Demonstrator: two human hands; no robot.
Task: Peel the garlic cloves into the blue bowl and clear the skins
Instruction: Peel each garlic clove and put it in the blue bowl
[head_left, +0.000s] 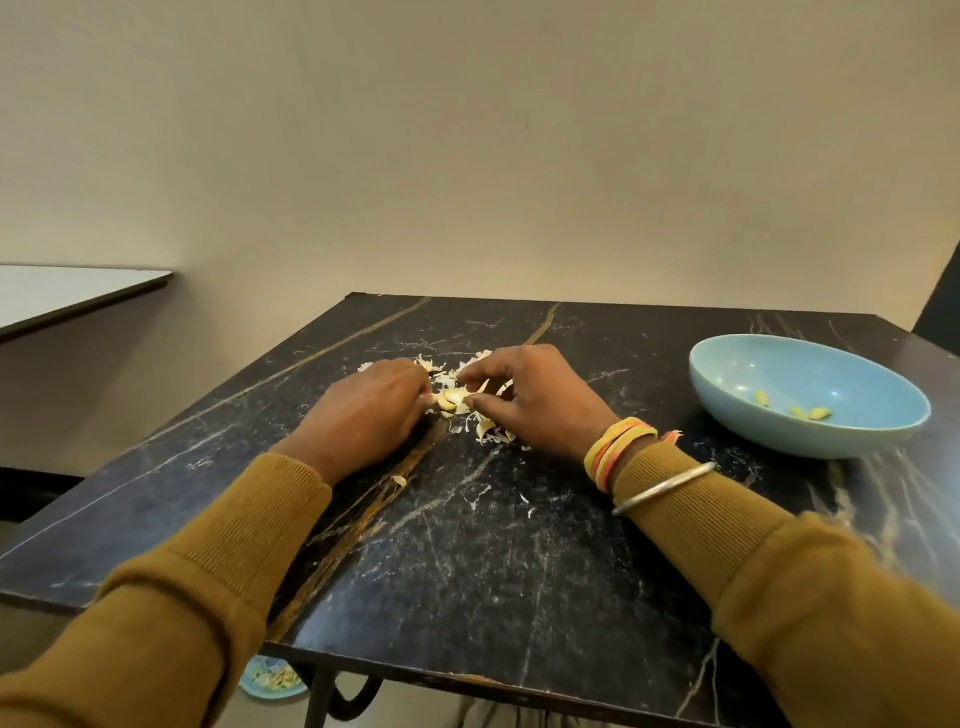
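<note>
**Both hands on one clove, mid-table**

Near edge: two mustard sleeves (218, 561) reach forward over the black marble-patterned table (493, 545). The right wrist carries yellow-orange bangles (618, 452) and a metal bangle (665, 486). Below the table's front edge, at left, sits a small blue dish (275, 678) holding pale scraps.

Mid-table: the left hand (374, 405) lies knuckles-up with fingers curled and the thumb tip against a garlic clove (452, 399). The right hand (530, 400) arches over it, thumb and forefinger pinching the clove's other end. The clove sits low, in a scatter of skins (457, 371); stray flakes lie nearer.

Right, well apart: the blue bowl (805, 364), upright, with a few peeled cloves (810, 412) inside.

Far: a plain beige wall (467, 156); a white-topped surface (67, 291) at left.
</note>
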